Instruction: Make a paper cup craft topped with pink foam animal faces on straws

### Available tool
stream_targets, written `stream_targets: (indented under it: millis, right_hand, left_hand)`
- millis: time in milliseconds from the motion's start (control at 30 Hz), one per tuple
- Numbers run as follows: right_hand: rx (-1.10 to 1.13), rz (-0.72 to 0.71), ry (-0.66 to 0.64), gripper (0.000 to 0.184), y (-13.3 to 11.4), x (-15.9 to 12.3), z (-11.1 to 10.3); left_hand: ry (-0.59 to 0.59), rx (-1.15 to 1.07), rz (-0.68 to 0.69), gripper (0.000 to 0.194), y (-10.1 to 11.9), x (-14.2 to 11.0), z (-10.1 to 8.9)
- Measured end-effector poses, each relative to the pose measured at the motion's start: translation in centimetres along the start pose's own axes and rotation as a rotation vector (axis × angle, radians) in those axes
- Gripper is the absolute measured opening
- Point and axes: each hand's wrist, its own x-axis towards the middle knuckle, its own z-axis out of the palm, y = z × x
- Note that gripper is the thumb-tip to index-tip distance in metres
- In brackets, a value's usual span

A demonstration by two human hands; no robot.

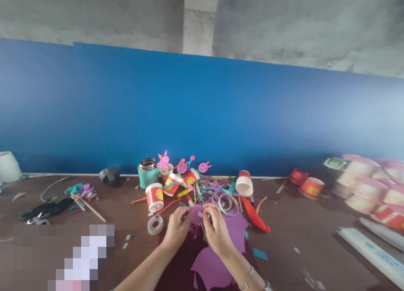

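Note:
My left hand point(177, 228) and my right hand point(217, 231) meet over a purple foam sheet point(217, 257) lying on the brown table point(299, 240). Both hands have their fingers pinched on a small purple cutout piece point(197, 215) held between them. My right wrist wears a bracelet. A roll of clear tape point(155, 224) lies just left of my left hand. Behind my hands stand red and white paper cups point(154, 197) with pink paper figures point(182, 167) on sticks.
A teal jar point(147, 173) stands at the back, next to a white cup point(244, 185). Red scissors point(256, 218) lie to the right. Stacked paper cups point(372, 190) fill the far right, a long white box point(375, 253) lies beside them. Black tool point(47, 209) at left. Blue wall behind.

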Motion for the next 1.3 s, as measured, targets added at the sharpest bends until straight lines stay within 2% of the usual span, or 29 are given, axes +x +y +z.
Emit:
stream_targets:
  millis: [100, 167, 233, 300, 367, 433, 467, 533, 600, 667, 733, 833, 967, 1033, 1133, 1200, 1300]
  right_hand:
    - [0.066, 0.107, 0.016, 0.017, 0.4, 0.3, -0.2]
    - [0.094, 0.125, 0.043, 0.017, 0.5, 0.5, -0.3]
    - [0.103, 0.116, 0.065, 0.016, 0.5, 0.6, -0.4]
    - [0.094, 0.099, 0.068, 0.016, 0.4, 0.6, -0.4]
    - [0.085, 0.086, 0.061, 0.015, 0.2, 0.6, -0.5]
    - [0.087, 0.085, 0.049, 0.015, 0.0, 0.5, -0.4]
    - [0.092, 0.085, 0.044, 0.016, 0.0, 0.5, -0.4]
    - [0.100, 0.087, 0.041, 0.016, 0.0, 0.4, -0.3]
    - [0.103, 0.082, 0.045, 0.016, 0.1, 0.4, -0.3]
    - [0.103, 0.082, 0.052, 0.015, 0.3, 0.4, -0.2]
    - [0.110, 0.089, 0.064, 0.015, 0.6, 0.4, -0.2]
    - [0.173, 0.120, 0.097, 0.016, 0.8, 0.5, -0.1]
    - [0.388, 0.304, 0.152, 0.025, 0.6, 0.9, -0.3]
    - [0.511, 0.397, 0.168, 0.029, 0.3, 1.3, -0.8]
    - [0.633, 0.434, 0.203, 0.026, -0.4, 1.9, -1.8]
    - [0.676, 0.407, 0.222, 0.024, -0.8, 2.2, -2.4]
    - [0.705, 0.360, 0.214, 0.024, -0.8, 2.4, -2.6]
  left_hand:
    - [-0.015, 0.010, -0.032, 0.028, -0.2, 0.1, -0.1]
    - [-0.069, 0.164, -0.003, 0.032, 0.2, 0.1, -0.2]
    - [-0.069, 0.365, 0.042, 0.034, 0.7, 0.3, -0.5]
    - [0.031, 0.519, 0.080, 0.026, 1.2, 0.9, -1.5]
    - [0.212, 0.653, 0.044, 0.028, 1.5, 1.9, -3.1]
    - [0.333, 0.849, -0.109, 0.041, 1.5, 2.9, -5.0]
    - [0.347, 0.932, -0.231, 0.052, 1.4, 3.4, -6.0]
    - [0.239, 0.997, -0.445, 0.072, 1.1, 4.3, -7.5]
    - [0.107, 0.953, -0.575, 0.084, 0.7, 4.9, -8.4]
    - [0.036, 0.852, -0.652, 0.087, 0.3, 5.1, -8.8]
    - [0.047, 0.789, -0.680, 0.085, 0.3, 5.0, -9.1]
    - [0.180, 0.789, -0.599, 0.083, 1.0, 4.1, -9.2]
    - [0.416, 0.688, -0.195, 0.085, 2.2, 2.1, -7.7]
    - [0.446, 0.572, -0.040, 0.085, 2.3, 1.1, -5.8]
    - [0.375, 0.491, 0.098, 0.070, 2.1, 0.1, -2.7]
    - [0.256, 0.471, 0.205, 0.055, 1.9, -0.4, -1.0]
    - [0.182, 0.504, 0.286, 0.055, 1.6, -1.0, 0.3]
